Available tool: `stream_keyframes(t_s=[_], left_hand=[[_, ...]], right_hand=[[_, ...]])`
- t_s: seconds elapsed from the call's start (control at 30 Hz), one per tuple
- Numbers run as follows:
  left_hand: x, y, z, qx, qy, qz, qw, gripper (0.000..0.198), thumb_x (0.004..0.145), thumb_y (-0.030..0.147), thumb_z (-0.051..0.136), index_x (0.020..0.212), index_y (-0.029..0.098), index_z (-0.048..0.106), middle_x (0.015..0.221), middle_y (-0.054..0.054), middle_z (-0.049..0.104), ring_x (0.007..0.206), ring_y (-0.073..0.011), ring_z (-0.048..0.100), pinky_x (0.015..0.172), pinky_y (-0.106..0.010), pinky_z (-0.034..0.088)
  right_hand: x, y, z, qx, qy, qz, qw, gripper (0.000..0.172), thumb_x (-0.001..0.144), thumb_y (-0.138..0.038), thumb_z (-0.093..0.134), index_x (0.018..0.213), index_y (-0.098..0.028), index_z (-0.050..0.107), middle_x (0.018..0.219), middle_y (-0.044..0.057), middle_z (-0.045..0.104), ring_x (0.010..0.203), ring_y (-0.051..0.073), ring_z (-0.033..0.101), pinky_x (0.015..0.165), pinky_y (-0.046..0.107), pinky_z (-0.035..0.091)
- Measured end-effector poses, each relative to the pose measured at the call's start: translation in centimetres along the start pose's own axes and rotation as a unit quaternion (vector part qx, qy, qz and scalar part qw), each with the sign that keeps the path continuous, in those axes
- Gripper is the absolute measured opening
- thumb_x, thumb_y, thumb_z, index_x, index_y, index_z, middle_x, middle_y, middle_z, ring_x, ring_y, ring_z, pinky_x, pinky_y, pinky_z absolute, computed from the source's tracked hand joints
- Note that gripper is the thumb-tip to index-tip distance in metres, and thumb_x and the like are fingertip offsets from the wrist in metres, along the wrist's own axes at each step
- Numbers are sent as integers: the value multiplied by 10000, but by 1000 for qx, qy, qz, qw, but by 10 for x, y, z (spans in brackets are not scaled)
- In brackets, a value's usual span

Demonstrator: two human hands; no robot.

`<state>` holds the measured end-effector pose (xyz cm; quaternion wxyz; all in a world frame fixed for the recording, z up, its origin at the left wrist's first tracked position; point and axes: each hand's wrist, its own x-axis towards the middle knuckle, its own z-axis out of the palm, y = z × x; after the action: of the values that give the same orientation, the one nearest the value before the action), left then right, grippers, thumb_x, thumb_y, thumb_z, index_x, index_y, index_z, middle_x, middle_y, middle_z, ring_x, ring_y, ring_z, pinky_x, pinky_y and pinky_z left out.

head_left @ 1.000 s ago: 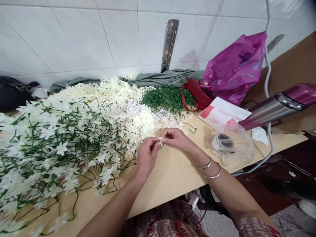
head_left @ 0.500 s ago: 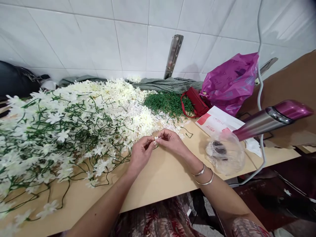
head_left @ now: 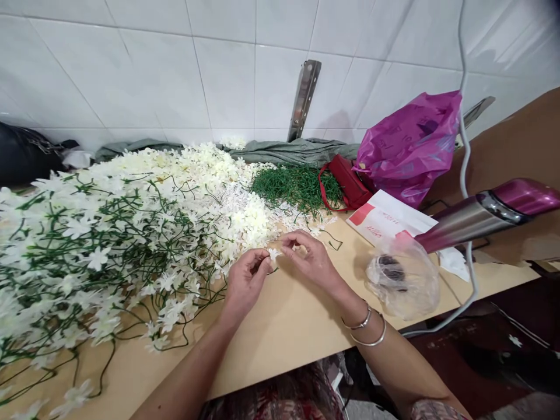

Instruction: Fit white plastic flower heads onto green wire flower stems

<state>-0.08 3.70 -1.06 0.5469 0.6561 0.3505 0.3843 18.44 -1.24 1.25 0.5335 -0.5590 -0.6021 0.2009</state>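
My left hand [head_left: 248, 280] pinches a small white flower [head_left: 273, 254] between thumb and fingertips, with a bit of green stem showing below it. Just right of the flower, my right hand [head_left: 310, 256] has its thumb and fingers parted, with nothing visible between them. A large heap of white artificial flowers with green stems [head_left: 131, 233] covers the left side of the table. Behind my hands lie loose cream-white blossoms [head_left: 254, 219] and a pile of green stems [head_left: 293, 185].
On the table [head_left: 280, 326], a red pouch [head_left: 350, 181], a pink plastic bag [head_left: 406, 146], a white-and-red packet [head_left: 389, 219], a clear plastic bag [head_left: 406, 286] and a steel-and-pink flask [head_left: 476, 216] stand or lie at the right. A white cable [head_left: 467, 256] runs past them.
My right hand has let go of the flower and moved slightly right, its fingers now apart. My left hand still holds the flower. The view has shifted a little.
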Motion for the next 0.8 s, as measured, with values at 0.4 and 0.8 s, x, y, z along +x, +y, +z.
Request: stream_keyframes(t_s=[0.4,0.8], left_hand=[[0,6,-3,16,3,-6,1000,210,910,395,645,936,187,656,742,4,662,715,-139,664,732,-250,561],[-2,0,-7,-18,35,-29,999,307,857,472,708,956,193,630,769,11,645,740,-147,640,756,-263,540]], right_hand=[[23,-49,-37,-78,97,-23,992,606,1039,-316,519,1621,-285,350,827,16,680,797,202,660,860,390,575],[112,-122,-43,-159,88,-190,965,667,1084,-236,416,1678,-200,114,850,-11,630,842,149,673,926,319,558]])
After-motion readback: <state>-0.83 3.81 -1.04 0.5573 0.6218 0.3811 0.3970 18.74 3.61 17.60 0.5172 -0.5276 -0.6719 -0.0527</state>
